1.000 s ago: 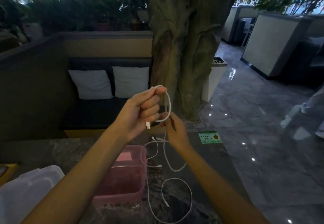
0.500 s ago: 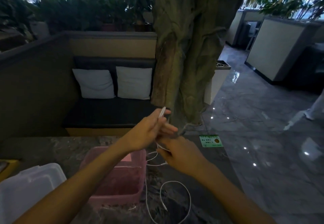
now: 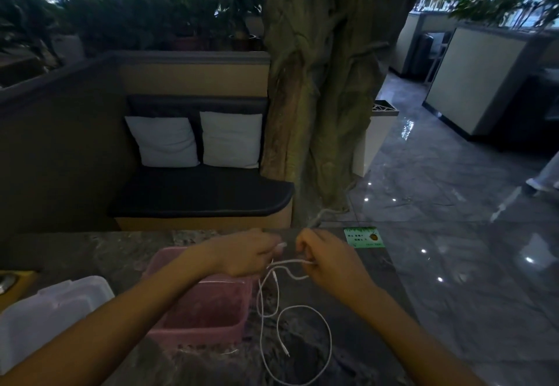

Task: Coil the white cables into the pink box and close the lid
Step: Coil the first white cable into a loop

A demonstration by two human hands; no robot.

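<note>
The thin white charging cable [image 3: 298, 322] hangs slack from my hands, its loose loops lying on the dark marbled stone bench [image 3: 357, 340] just below them. My left hand [image 3: 245, 254] and right hand [image 3: 329, 260] each pinch a short stretch between them. It looks light, limp and springy, so I'd grip near the plugs. The open translucent pink plastic box [image 3: 208, 301] sits under my left wrist, its frosted white lid [image 3: 51, 310] further left.
</note>
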